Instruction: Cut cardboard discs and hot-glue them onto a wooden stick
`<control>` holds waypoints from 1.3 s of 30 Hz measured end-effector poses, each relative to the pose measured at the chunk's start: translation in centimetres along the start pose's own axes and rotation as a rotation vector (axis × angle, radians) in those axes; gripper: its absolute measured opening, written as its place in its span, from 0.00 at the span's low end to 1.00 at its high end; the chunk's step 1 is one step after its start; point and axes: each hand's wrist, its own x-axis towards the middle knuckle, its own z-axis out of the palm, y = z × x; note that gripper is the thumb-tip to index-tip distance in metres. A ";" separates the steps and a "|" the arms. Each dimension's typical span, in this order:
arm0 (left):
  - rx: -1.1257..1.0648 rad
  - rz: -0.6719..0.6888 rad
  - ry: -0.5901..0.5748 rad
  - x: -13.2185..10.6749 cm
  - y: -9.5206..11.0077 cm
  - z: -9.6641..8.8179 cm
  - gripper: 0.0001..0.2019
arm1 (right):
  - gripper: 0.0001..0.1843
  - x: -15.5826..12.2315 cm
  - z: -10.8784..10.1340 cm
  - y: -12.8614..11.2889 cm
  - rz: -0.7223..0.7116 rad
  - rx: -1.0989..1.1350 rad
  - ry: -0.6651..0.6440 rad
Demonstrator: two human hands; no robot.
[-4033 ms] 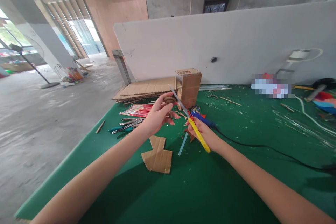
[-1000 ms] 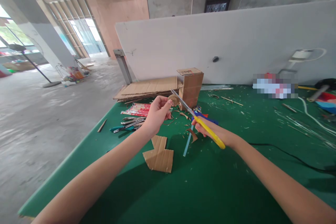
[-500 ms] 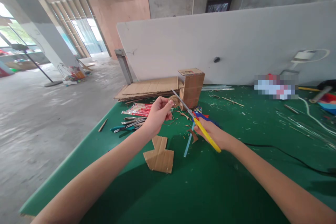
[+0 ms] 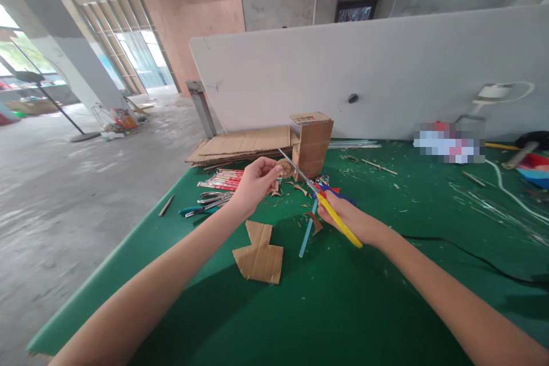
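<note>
My left hand [image 4: 257, 182] pinches a small round piece of cardboard [image 4: 285, 168] between thumb and fingers, above the green table. My right hand [image 4: 341, 214] is closed around scissors [image 4: 338, 221] with yellow and red handles. Their long metal blades point up and left and lie against the edge of the round piece; how far they are parted is hard to make out. Below my hands a cut cardboard piece [image 4: 259, 257] with a notched outline lies flat. A pale blue strip [image 4: 307, 233] and a curved brown scrap [image 4: 316, 223] rest under the scissors.
Behind my hands stands a cardboard box [image 4: 314, 148], with stacked cardboard sheets [image 4: 249, 141] to its left. Red-and-white wrapped sticks [image 4: 221, 179] and pliers [image 4: 199, 210] lie left. A black cable [image 4: 463, 247] and clear rods [image 4: 493, 206] are at the right. A white panel [image 4: 274, 80] borders the table's back.
The scissor blades look slightly more closed along the round cardboard piece. My hands hold nearly the same place, and the whole view has shifted a little.
</note>
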 end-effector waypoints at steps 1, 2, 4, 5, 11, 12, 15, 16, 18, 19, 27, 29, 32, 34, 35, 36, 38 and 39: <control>0.006 -0.002 -0.004 0.0 0.0 0.0 0.16 | 0.21 0.0 0.1 0.0 0.005 0.001 0.000; 0.007 -0.005 -0.004 0.0 0.0 0.0 0.16 | 0.22 0.1 0.2 0.0 0.016 0.001 0.000; 0.003 -0.006 0.001 0.0 0.0 0.0 0.16 | 0.22 0.1 0.5 -0.1 0.043 -0.004 0.005; -0.001 -0.005 0.002 0.0 0.0 0.0 0.15 | 0.22 0.2 0.6 -0.1 0.053 -0.008 0.007; 0.007 0.002 0.006 0.3 -0.1 -0.4 0.13 | 0.21 0.0 0.7 -1.5 0.035 0.003 -0.013; 0.016 0.002 0.012 0.3 -0.2 -0.4 0.12 | 0.20 -0.1 0.6 -1.9 0.027 -0.010 -0.017; 0.005 0.009 0.030 0.3 -0.5 -0.2 0.10 | 0.18 -0.3 0.6 -3.1 0.033 -0.116 -0.003; -0.024 0.008 0.032 0.2 -0.6 -0.1 0.10 | 0.18 -0.4 0.7 -3.3 0.037 -0.149 0.004; -0.100 -0.010 0.019 0.1 -0.7 0.1 0.11 | 0.17 -0.5 0.8 -3.4 0.033 -0.180 0.016; -0.129 -0.024 0.003 0.0 -0.8 0.2 0.12 | 0.17 -0.5 0.9 -3.3 0.024 -0.170 0.024; -0.081 0.003 -0.038 0.0 -0.3 0.0 0.14 | 0.19 -0.2 1.1 -2.1 0.017 -0.052 0.043; -0.078 -0.004 -0.038 0.1 -0.2 -0.1 0.14 | 0.18 -0.2 1.1 -2.2 0.032 -0.049 0.028; -0.044 -0.017 -0.033 0.2 0.1 -0.4 0.12 | 0.18 -0.2 1.1 -2.5 0.032 -0.099 0.011; -0.007 -0.019 -0.026 0.3 0.4 -0.5 0.11 | 0.17 -0.2 0.9 -2.6 0.029 -0.139 0.007; 0.010 -0.021 -0.020 0.4 0.5 -0.6 0.10 | 0.16 -0.3 0.9 -2.6 0.028 -0.149 0.002; 0.025 -0.024 -0.014 0.4 0.7 -0.7 0.09 | 0.16 -0.3 0.8 -2.7 0.027 -0.150 -0.007; 0.054 -0.039 -0.006 0.4 0.9 -0.7 0.09 | 0.15 -0.4 0.7 -2.8 0.023 -0.138 -0.017; 0.069 -0.048 -0.004 0.4 1.0 -0.7 0.09 | 0.16 -0.5 0.6 -2.9 0.021 -0.132 -0.015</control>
